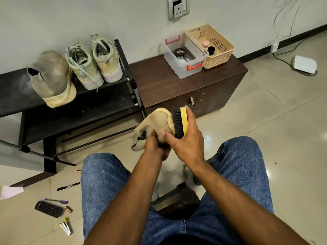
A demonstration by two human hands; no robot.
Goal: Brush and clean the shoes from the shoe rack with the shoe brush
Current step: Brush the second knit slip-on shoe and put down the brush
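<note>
1. Our left hand (154, 145) grips the tan shoe (155, 126), held in front of the shoe rack (74, 110).
2. Our right hand (185, 137) grips the shoe brush (180, 123), bristles touching the shoe's right side.

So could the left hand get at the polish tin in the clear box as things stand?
Probably not right away. The left hand grips the tan shoe, and the right hand with the shoe brush lies across its path. The polish tin itself sits uncovered in the lidless clear box.
</note>
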